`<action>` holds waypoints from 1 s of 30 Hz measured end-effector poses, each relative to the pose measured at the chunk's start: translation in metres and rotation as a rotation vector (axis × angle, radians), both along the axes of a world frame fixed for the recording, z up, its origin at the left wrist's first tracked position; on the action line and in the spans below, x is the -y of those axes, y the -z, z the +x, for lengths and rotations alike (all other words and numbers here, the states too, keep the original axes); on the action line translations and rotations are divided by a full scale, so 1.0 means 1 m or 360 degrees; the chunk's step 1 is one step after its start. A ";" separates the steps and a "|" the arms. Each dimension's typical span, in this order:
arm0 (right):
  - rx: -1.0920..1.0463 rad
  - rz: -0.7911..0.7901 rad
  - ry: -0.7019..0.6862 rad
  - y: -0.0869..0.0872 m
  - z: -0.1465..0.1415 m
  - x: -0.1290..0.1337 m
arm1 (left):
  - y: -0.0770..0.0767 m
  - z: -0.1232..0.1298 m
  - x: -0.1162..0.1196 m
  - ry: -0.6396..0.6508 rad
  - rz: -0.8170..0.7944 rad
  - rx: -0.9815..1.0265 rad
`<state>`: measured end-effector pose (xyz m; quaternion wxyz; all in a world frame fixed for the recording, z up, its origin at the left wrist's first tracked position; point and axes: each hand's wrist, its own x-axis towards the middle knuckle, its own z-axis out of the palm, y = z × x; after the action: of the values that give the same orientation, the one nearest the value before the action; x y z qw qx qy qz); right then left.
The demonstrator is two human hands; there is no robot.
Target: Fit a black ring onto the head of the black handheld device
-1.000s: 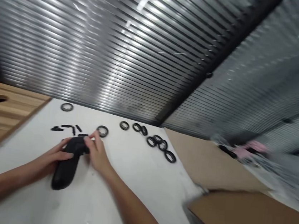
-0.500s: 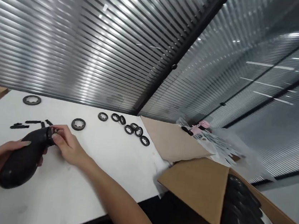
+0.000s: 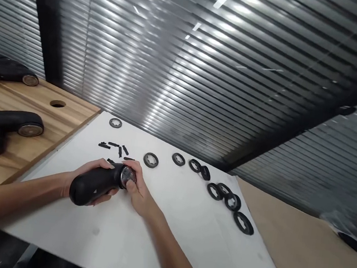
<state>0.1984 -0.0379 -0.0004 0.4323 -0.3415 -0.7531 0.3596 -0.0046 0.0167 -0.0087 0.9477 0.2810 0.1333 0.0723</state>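
Note:
A black rounded device (image 3: 93, 186) with a round, silvery patterned end (image 3: 127, 176) is held above the white table. My left hand (image 3: 92, 169) is wrapped round its body, thumb on top and fingertips showing below. My right hand (image 3: 138, 189) grips the round end between thumb and fingers. Just beyond the hands lie several small black strips (image 3: 120, 151). A flat dark ring with a notched inner edge (image 3: 150, 160) rests right of them, and another ring (image 3: 115, 123) is at the far left corner.
Several black rings (image 3: 224, 190) spread across the right of the white table (image 3: 162, 218). On the wooden table (image 3: 67, 117) at left are black devices (image 3: 9, 121) with round metallic ends. Brown paper (image 3: 284, 223) covers the right side. A ribbed wall (image 3: 173, 64) stands behind.
The view has swung left, bringing in the wooden table and its devices, while the cardboard box has left the view. The held device has turned, so its silvery end now shows.

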 end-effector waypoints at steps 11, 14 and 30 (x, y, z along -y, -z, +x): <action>0.0063 0.0092 0.0243 0.004 -0.015 0.002 | -0.006 0.001 -0.006 0.0113 -0.0064 0.0222; 0.0086 0.0032 0.0411 0.003 -0.016 0.000 | -0.003 0.005 -0.005 -0.0091 -0.0032 0.0134; 0.0111 -0.0301 0.0526 0.010 -0.001 -0.011 | -0.015 0.016 0.020 -0.0912 0.0261 -0.0271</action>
<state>0.1978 -0.0269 -0.0108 0.4251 -0.5120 -0.6641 0.3407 0.0110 -0.0036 0.0067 0.8483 0.3126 0.2796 0.3232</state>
